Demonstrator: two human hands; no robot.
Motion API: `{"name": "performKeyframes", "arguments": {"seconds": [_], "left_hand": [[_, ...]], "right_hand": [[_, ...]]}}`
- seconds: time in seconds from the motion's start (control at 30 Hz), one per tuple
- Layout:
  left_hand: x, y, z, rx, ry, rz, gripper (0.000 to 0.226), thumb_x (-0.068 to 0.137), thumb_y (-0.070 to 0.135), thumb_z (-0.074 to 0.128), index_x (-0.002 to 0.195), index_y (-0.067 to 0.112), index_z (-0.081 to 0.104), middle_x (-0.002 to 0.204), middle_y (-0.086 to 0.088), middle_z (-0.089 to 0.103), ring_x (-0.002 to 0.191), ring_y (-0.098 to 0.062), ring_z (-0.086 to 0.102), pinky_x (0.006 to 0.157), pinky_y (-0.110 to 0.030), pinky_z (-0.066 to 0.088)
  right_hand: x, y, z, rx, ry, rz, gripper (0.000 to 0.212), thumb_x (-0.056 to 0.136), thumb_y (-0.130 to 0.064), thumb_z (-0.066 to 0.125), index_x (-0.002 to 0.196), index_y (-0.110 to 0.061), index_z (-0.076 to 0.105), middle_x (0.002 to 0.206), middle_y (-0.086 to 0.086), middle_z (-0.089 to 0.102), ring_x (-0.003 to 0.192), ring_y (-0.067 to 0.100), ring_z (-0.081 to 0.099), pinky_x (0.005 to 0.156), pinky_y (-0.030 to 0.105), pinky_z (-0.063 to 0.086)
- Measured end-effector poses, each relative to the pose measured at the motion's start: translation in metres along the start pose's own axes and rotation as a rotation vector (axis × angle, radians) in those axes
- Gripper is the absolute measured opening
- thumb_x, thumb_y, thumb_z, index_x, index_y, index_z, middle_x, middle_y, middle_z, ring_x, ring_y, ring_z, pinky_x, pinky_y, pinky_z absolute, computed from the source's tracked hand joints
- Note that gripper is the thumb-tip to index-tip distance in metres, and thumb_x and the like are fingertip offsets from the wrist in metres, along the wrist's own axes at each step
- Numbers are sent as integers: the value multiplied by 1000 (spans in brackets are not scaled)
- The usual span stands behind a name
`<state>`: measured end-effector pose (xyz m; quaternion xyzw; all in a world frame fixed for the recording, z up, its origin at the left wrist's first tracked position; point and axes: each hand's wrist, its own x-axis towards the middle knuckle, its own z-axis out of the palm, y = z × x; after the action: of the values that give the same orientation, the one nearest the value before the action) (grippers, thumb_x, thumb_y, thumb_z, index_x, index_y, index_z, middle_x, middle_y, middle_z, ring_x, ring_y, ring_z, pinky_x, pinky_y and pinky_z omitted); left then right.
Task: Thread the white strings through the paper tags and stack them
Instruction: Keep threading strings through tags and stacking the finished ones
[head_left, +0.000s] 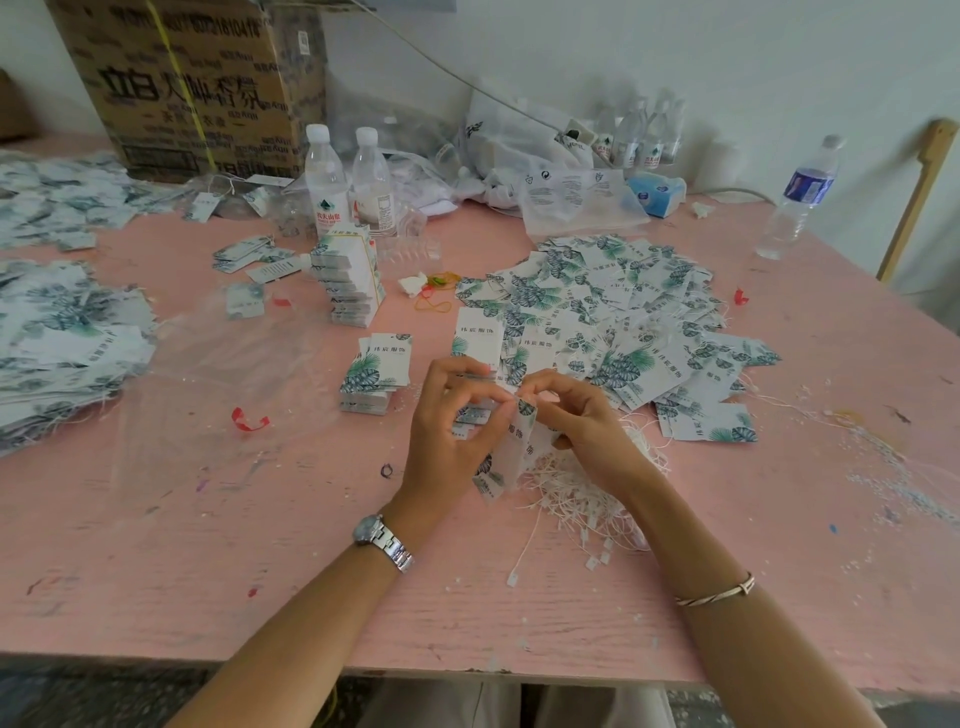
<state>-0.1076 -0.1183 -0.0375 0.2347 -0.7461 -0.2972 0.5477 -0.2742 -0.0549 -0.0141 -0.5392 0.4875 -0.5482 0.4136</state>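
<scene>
Both hands meet above a pink table (208, 545). The left hand (452, 431) and right hand (582, 421) pinch a leaf-printed paper tag (519, 441) over tangled white strings (576, 499).

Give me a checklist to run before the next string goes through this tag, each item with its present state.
1. Grip on the tag: the left hand and the right hand both pinch it near its top. Ok.
2. String end at the tag's hole: fingertips cover that spot. Cannot tell.
3. String supply: the pile of white strings lies under the right wrist. Ok.
4. Fresh tags at hand: a small neat stack sits just left of the hands. Ok.
5. Done tags stacked: the heap of tags behind the hands lies fanned out loose, strings trailing. Not ok.
</scene>
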Motion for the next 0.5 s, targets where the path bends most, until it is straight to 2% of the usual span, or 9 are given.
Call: {"name": "performKeyframes", "arguments": {"seconds": [0.13, 0.2, 0.27, 0.3, 0.4, 0.5], "left_hand": [[0, -1, -2, 11, 34, 10, 18, 81, -7, 75, 85, 8, 66, 100, -7, 59, 92, -17, 59, 81, -22, 47], [0, -3, -3, -4, 56, 9, 14, 82, -2, 72, 80, 7, 62, 92, -6, 62, 90, -22, 62, 81, -27, 48], [0, -3, -3, -32, 66, -19, 10, 84, 10, 68, 78, 5, 61, 87, -3, 67, 87, -22, 65, 79, -32, 48], [-1, -2, -2, -49, 69, -31, 12, 84, 14, 66, 78, 6, 61, 85, -2, 69, 87, -18, 66, 79, -30, 48], [-2, -2, 0, -65, 66, -61, 11, 85, 14, 65, 79, 5, 61, 84, 1, 72, 84, 0, 64, 78, -8, 41], [-2, -4, 1, -99, 71, -97, 10, 88, 13, 63, 84, 5, 61, 86, 9, 74, 85, -1, 66, 75, -9, 41]], "right_hand": [[5, 4, -5, 155, 96, 19, 15, 93, -9, 58, 104, -18, 65, 70, -10, 45, 53, 4, 32, 48, 15, 30], [9, 4, -9, 293, 139, 34, 25, 85, 0, 50, 103, -12, 63, 75, -5, 46, 53, 6, 28, 47, 17, 26], [11, 5, -13, 318, 181, 44, 32, 85, 11, 42, 101, -8, 62, 82, -3, 52, 52, 6, 31, 46, 17, 27], [11, 5, -15, 297, 193, 50, 34, 85, 14, 40, 100, -7, 62, 83, -3, 55, 52, 6, 33, 47, 17, 28], [11, 7, -17, 184, 207, 52, 33, 86, 16, 42, 98, -7, 63, 82, -2, 59, 58, 8, 41, 52, 17, 34], [10, 8, -20, 21, 198, 45, 32, 90, 17, 46, 98, -6, 66, 83, 4, 62, 64, 9, 47, 59, 17, 39]]}}
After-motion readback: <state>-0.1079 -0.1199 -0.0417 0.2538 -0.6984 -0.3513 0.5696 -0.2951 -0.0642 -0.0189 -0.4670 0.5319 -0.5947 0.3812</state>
